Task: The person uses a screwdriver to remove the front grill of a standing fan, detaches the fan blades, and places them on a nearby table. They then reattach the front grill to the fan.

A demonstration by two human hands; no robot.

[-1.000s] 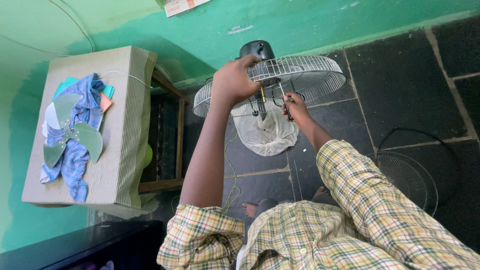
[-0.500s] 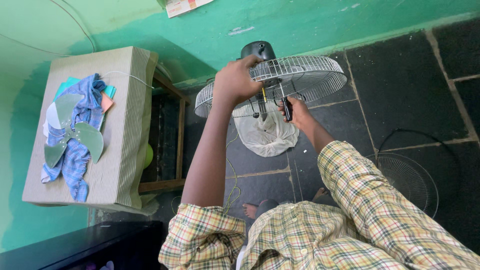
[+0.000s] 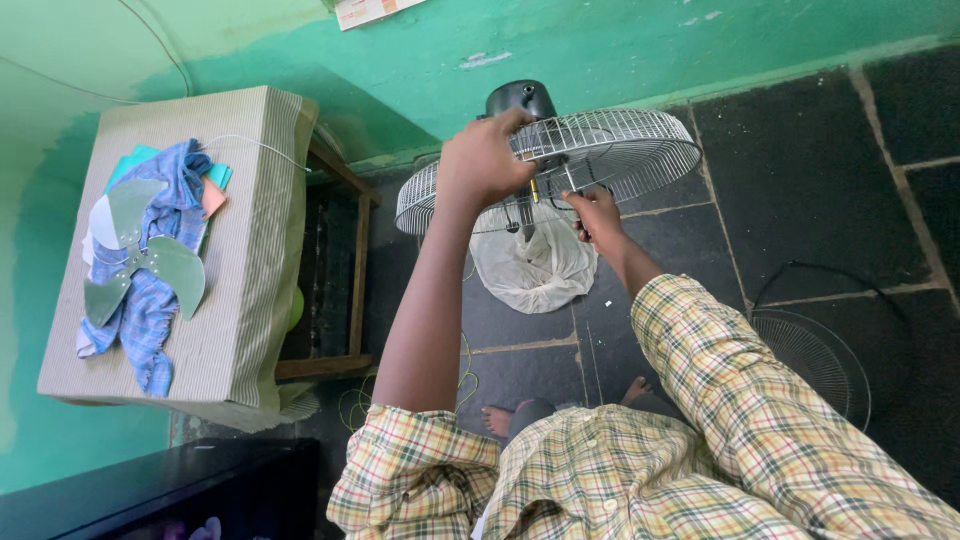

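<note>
A pedestal fan stands in front of me with its round white wire rear guard [image 3: 620, 150] facing up and a dark motor housing [image 3: 520, 98] behind it. My left hand [image 3: 484, 160] grips the guard's near rim beside the motor. My right hand [image 3: 594, 213] is under the guard's middle, fingers closed on a small tool or part by the motor shaft; I cannot tell which. The fan's base below is wrapped in a white cloth or bag [image 3: 535, 268].
A cloth-covered table [image 3: 250, 250] at left carries a translucent fan blade [image 3: 135, 255] lying on a blue checked cloth [image 3: 150, 310]. A wooden frame [image 3: 345, 270] stands beside it. Another wire guard [image 3: 815, 360] and a black cable [image 3: 830, 270] lie on the dark tiled floor at right.
My hands and the fan have barely shifted; my right hand has moved slightly under the guard's centre.
</note>
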